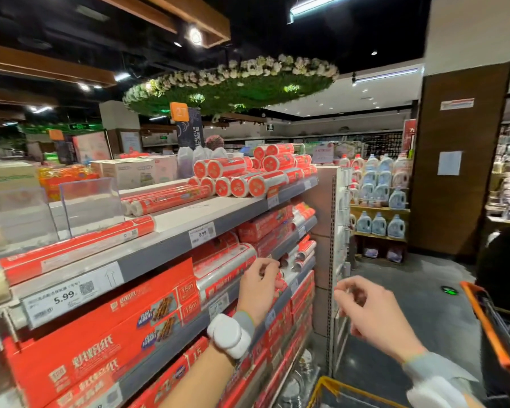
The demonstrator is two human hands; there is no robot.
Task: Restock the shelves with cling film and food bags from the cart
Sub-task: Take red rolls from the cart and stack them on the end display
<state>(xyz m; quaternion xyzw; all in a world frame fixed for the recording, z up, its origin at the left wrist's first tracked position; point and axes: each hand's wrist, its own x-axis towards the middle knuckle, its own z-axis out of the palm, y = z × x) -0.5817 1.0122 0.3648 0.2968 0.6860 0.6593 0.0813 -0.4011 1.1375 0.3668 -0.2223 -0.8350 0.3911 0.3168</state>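
Observation:
My left hand (pixel 258 287) reaches to the second shelf (pixel 189 331), its fingers curled round the end of a red-labelled cling film roll (pixel 224 267) lying there among others. My right hand (pixel 365 304) hovers in the air to the right of the shelf end, fingers loosely curled, with nothing in it. More red rolls are stacked in a pile (pixel 248 178) on the top shelf (pixel 159 253), with long thin rolls (pixel 71 251) at its front left. Red flat boxes (pixel 115 334) fill the second shelf's left part.
A cart with an orange handle (pixel 483 328) stands at the right edge, and a yellow basket rim (pixel 333 387) shows at the bottom. A white perforated end panel (pixel 336 260) closes the shelf unit. Detergent bottles (pixel 377 225) line a display across the grey aisle floor.

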